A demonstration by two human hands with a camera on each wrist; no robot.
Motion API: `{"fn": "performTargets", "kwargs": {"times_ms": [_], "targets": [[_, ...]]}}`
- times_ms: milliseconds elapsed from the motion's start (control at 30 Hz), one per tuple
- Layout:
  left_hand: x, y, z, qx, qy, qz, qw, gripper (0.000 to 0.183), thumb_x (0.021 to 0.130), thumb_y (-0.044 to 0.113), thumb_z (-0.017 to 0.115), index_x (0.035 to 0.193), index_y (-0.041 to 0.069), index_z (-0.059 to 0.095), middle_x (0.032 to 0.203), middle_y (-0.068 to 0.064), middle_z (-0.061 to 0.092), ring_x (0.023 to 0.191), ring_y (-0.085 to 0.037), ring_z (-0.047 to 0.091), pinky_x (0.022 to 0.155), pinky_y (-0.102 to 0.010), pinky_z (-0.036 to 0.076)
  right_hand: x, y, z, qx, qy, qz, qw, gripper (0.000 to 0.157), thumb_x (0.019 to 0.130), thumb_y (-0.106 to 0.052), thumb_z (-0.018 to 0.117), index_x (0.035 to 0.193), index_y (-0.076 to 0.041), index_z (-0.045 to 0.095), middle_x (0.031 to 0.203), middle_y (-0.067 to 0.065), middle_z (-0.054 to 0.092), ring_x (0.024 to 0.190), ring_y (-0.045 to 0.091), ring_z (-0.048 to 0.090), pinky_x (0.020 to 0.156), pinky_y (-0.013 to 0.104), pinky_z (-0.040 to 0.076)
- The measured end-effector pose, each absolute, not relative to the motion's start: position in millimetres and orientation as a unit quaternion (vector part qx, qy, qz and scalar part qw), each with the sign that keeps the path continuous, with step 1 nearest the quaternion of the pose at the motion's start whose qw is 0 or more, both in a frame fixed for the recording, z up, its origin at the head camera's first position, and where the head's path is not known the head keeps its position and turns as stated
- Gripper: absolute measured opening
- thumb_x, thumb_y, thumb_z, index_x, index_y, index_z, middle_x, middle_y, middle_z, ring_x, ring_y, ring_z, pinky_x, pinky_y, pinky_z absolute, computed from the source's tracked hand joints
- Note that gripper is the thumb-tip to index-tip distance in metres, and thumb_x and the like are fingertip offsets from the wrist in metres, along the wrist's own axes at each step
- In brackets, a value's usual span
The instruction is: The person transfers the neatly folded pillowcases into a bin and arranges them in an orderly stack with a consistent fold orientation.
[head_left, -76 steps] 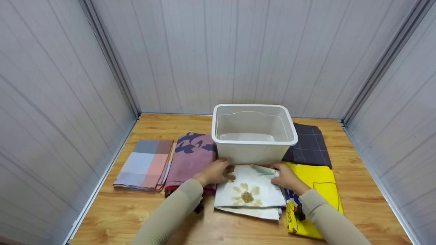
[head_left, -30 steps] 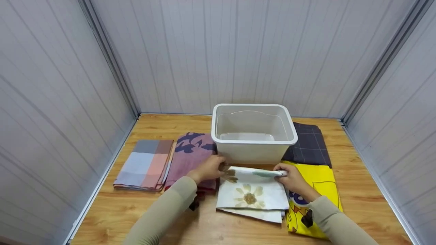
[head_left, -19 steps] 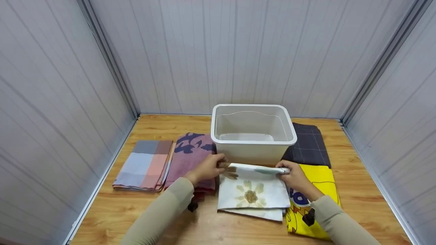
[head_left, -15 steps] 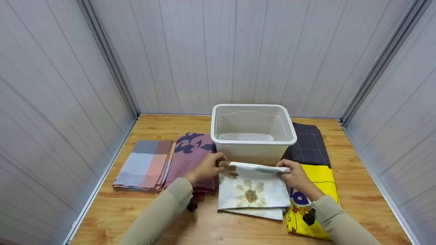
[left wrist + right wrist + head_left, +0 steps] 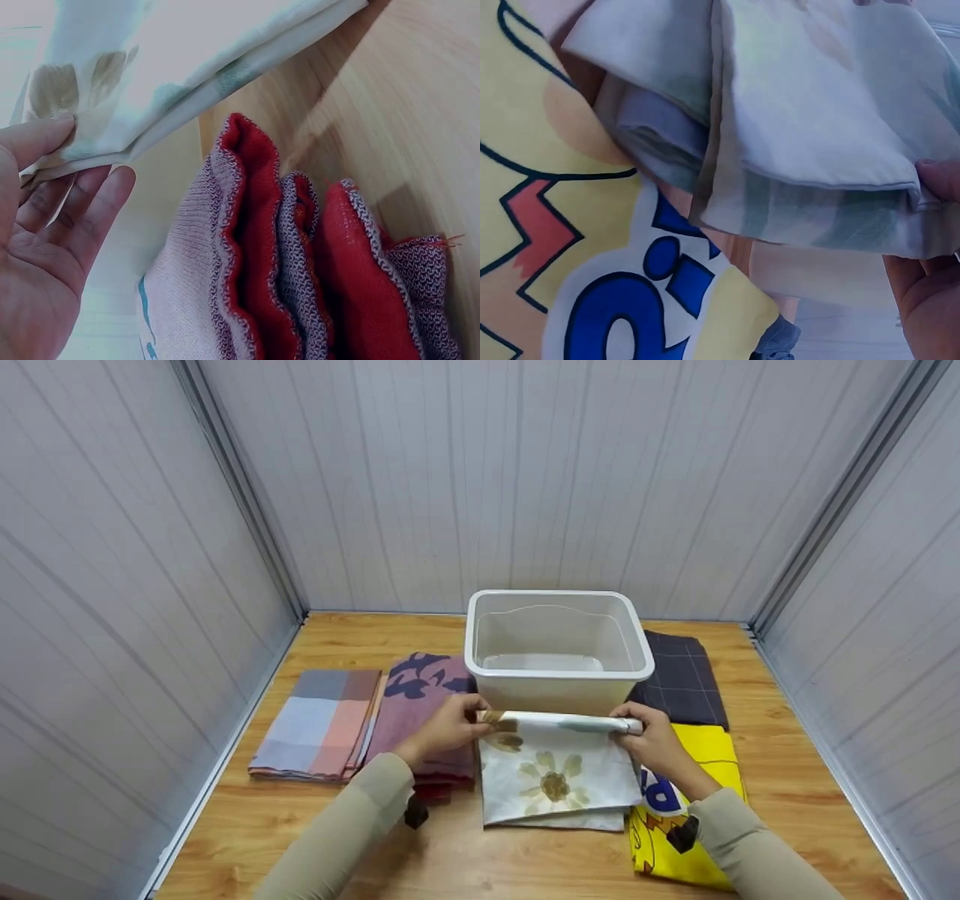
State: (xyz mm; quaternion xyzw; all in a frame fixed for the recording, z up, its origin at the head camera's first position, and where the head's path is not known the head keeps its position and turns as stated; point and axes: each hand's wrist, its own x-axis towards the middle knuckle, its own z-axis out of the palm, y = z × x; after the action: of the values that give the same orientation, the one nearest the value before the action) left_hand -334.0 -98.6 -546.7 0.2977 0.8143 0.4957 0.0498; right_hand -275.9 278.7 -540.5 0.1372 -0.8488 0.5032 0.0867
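Observation:
Between both hands a folded white cloth (image 5: 559, 769) with a brown flower print is held up by its far edge, just in front of the tub. My left hand (image 5: 448, 729) pinches the far left corner between thumb and fingers; the left wrist view shows the thumb on top of the fabric (image 5: 172, 67). At the far right corner my right hand (image 5: 654, 739) grips the edge, and the right wrist view shows the layered folds (image 5: 810, 135) hanging from its thumb and fingers. The cloth's near edge hangs low over the table.
A cream plastic tub (image 5: 559, 686) stands behind the cloth. To the left lie a folded mauve cloth (image 5: 420, 716) with red inner layers and a checked cloth (image 5: 315, 727). A yellow printed cloth (image 5: 709, 746) and a dark checked cloth (image 5: 679, 675) lie to the right.
Both hands have gripped the white cloth's far corners and raised that edge up toward the tub. The near edge has lifted a little, and the other cloths stay put.

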Motion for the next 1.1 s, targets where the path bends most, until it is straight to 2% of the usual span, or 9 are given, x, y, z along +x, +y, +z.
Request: {"fn": "performTargets", "kwargs": {"times_ms": [267, 500, 633, 800, 1100], "targets": [[-328, -99, -544, 0.260, 0.786, 0.558, 0.056, 0.013, 0.094, 0.000, 0.077, 0.105, -0.006, 0.072, 0.095, -0.009, 0.070, 0.082, -0.012, 0.060, 0.071, -0.021, 0.051, -276, 278, -529, 0.113, -0.838, 0.527, 0.088, 0.023, 0.086, 0.010, 0.081, 0.104, -0.002, 0.075, 0.098, 0.007, 0.073, 0.087, 0.012, 0.061, 0.079, 0.023, 0.054], [-326, -99, -541, 0.223, 0.772, 0.593, 0.050, 0.015, 0.097, 0.005, 0.077, 0.105, -0.002, 0.066, 0.099, -0.005, 0.068, 0.089, -0.013, 0.062, 0.077, -0.023, 0.054, -275, 280, -523, 0.076, -0.811, 0.572, 0.095, 0.024, 0.087, 0.007, 0.083, 0.109, 0.003, 0.073, 0.098, -0.006, 0.072, 0.088, 0.011, 0.064, 0.077, 0.021, 0.057], [-325, -97, -540, 0.220, 0.757, 0.614, 0.031, 0.017, 0.097, 0.003, 0.077, 0.104, -0.006, 0.064, 0.097, -0.004, 0.067, 0.086, -0.010, 0.062, 0.076, -0.020, 0.054, -275, 279, -516, 0.046, -0.790, 0.605, 0.092, 0.025, 0.088, 0.006, 0.084, 0.111, 0.004, 0.073, 0.097, -0.009, 0.074, 0.087, 0.011, 0.063, 0.076, 0.020, 0.057], [-325, -94, -536, 0.195, 0.725, 0.660, 0.020, 0.017, 0.096, -0.001, 0.077, 0.103, -0.008, 0.064, 0.091, 0.002, 0.069, 0.080, -0.005, 0.064, 0.067, -0.019, 0.054, -275, 276, -509, 0.016, -0.755, 0.652, 0.067, 0.022, 0.091, 0.006, 0.081, 0.111, -0.003, 0.074, 0.100, -0.008, 0.075, 0.090, 0.012, 0.064, 0.080, 0.021, 0.058], [-323, -90, -526, 0.180, 0.695, 0.696, 0.018, 0.012, 0.097, 0.004, 0.078, 0.098, 0.003, 0.066, 0.085, 0.005, 0.063, 0.074, -0.006, 0.057, 0.063, -0.020, 0.050, -276, 271, -494, -0.015, -0.691, 0.719, 0.067, 0.030, 0.096, 0.007, 0.076, 0.106, -0.022, 0.078, 0.101, -0.009, 0.075, 0.090, 0.010, 0.069, 0.082, 0.023, 0.062]]}}
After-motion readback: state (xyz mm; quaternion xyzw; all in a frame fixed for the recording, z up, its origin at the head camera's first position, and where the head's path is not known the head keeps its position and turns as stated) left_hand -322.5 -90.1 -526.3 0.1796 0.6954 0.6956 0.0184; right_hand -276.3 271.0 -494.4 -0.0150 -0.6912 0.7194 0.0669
